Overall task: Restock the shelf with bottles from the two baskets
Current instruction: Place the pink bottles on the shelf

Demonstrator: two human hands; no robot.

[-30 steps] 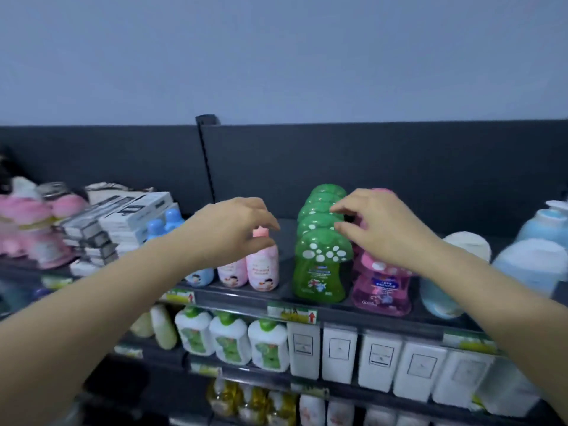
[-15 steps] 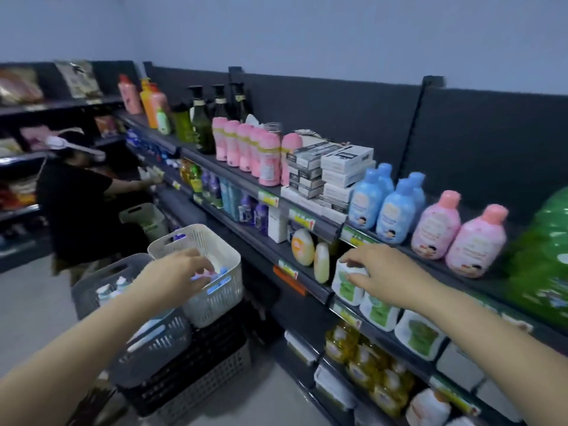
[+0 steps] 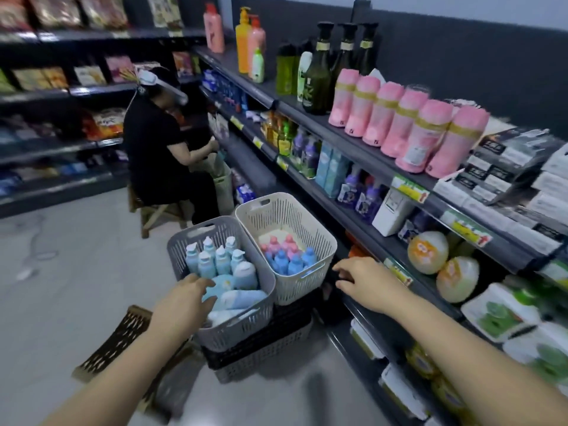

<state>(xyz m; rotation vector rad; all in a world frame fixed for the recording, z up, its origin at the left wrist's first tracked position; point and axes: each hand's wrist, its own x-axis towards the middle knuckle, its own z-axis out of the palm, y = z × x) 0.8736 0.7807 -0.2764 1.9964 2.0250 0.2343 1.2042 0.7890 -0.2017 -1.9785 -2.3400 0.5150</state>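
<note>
Left hand [image 3: 184, 298] reaching into grey basket [image 3: 184, 241], fingers spread over the lying light-blue bottles [image 3: 236, 295], nothing gripped yet. Right hand [image 3: 365, 282] open and empty, near the white basket [image 3: 319, 238]. Grab one bottle by the body, lift straight out, then shelf [image 3: 408, 176].

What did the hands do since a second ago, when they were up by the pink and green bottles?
Both hands left the shelf, letting go of those bottles. The left hand dropped into the grey basket, reaching among the light blue bottles. The right hand came down empty beside the white basket. The view swung left toward the baskets. Both hands remain empty.
</note>
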